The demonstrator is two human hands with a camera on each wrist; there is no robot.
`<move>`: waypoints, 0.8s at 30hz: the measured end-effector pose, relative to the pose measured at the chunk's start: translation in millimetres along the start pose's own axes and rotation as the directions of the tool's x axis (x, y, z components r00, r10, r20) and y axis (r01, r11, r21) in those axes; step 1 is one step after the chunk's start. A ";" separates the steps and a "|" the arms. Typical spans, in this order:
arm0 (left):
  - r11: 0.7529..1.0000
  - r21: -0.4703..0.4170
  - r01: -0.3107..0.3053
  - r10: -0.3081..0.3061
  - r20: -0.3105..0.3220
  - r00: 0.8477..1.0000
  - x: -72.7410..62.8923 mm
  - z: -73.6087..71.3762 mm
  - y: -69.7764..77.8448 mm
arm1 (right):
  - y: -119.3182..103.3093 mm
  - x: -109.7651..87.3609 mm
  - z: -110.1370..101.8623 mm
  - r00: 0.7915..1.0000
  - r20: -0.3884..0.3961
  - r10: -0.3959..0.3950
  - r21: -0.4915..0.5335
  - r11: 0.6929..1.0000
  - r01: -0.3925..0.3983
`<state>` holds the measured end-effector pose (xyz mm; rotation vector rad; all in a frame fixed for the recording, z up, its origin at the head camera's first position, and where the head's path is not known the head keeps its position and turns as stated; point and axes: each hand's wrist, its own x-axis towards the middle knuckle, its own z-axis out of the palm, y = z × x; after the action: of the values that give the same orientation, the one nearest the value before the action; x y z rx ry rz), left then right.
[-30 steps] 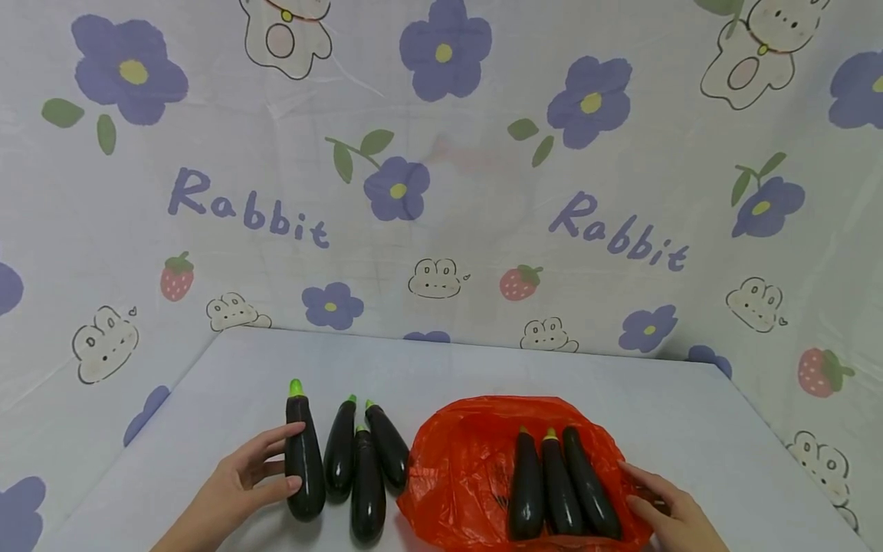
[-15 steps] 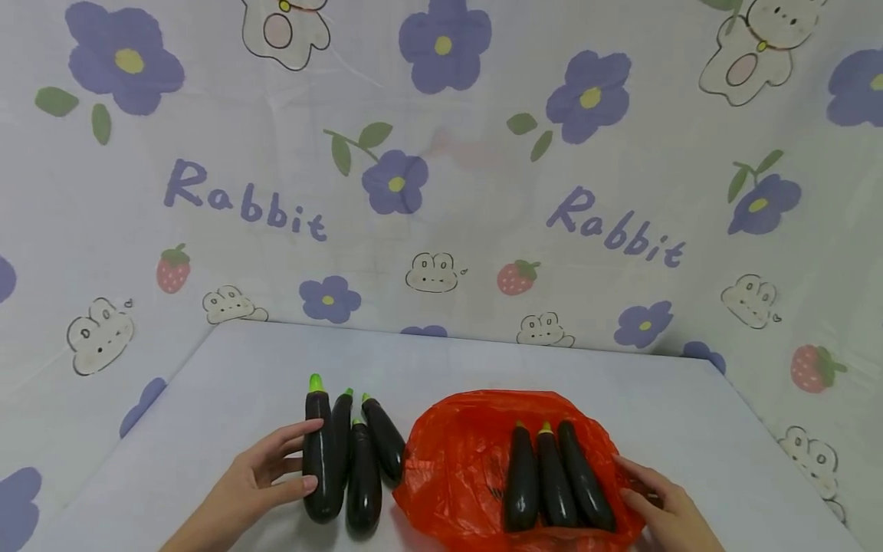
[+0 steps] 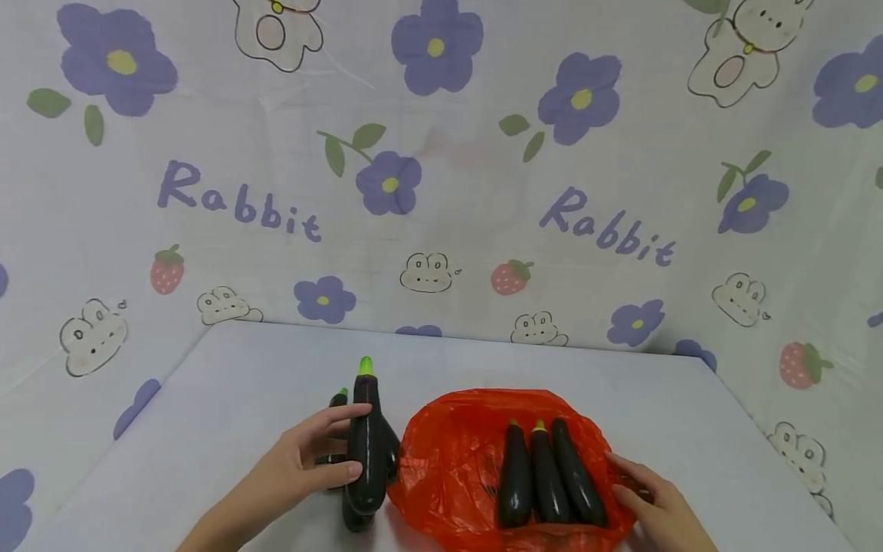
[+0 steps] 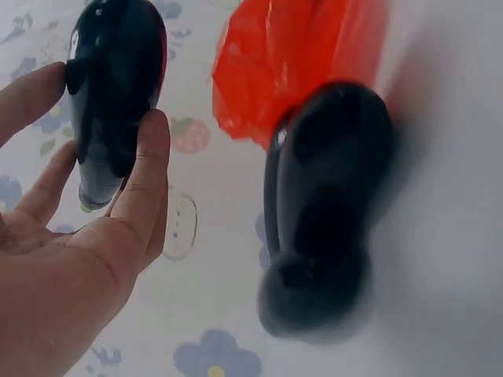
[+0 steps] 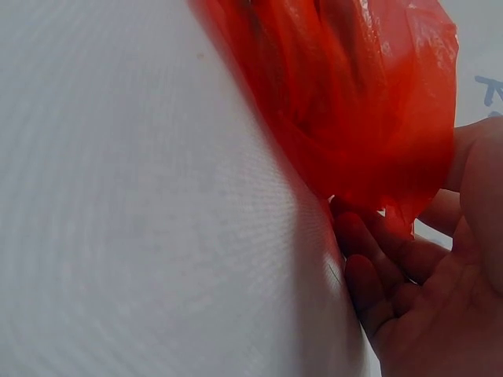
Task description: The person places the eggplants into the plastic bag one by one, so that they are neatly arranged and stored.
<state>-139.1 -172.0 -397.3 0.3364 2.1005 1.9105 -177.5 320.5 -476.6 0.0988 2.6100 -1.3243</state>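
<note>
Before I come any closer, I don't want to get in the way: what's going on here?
A person's left hand holds a dark, green-tipped vegetable up off the white table, left of the open red bag. More vegetables there are partly hidden. The right hand holds the bag's right edge, and three vegetables lie inside.
</note>
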 end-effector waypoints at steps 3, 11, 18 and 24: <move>0.999 0.012 -0.033 0.032 0.045 0.998 7.2 13.4 8.1 | -1.5 0.5 0.0 1.000 0.000 -0.001 -0.001 1.000 0.001; 0.996 -0.008 -0.088 0.088 0.168 0.982 26.1 48.8 15.6 | 0.1 0.1 3.1 1.000 -0.013 0.027 0.034 0.999 -0.027; 0.992 0.030 -0.120 0.111 0.226 0.968 44.9 72.7 16.0 | 0.0 0.7 3.3 0.999 -0.016 0.032 0.039 0.999 -0.031; 0.977 0.167 -0.133 0.100 0.192 0.976 59.7 87.0 14.6 | -1.9 -1.6 1.1 1.000 -0.020 0.024 0.041 0.999 -0.023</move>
<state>-163.9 -68.5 -393.2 0.6626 2.1741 1.6812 -176.1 318.6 -475.4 0.1496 2.5917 -1.3756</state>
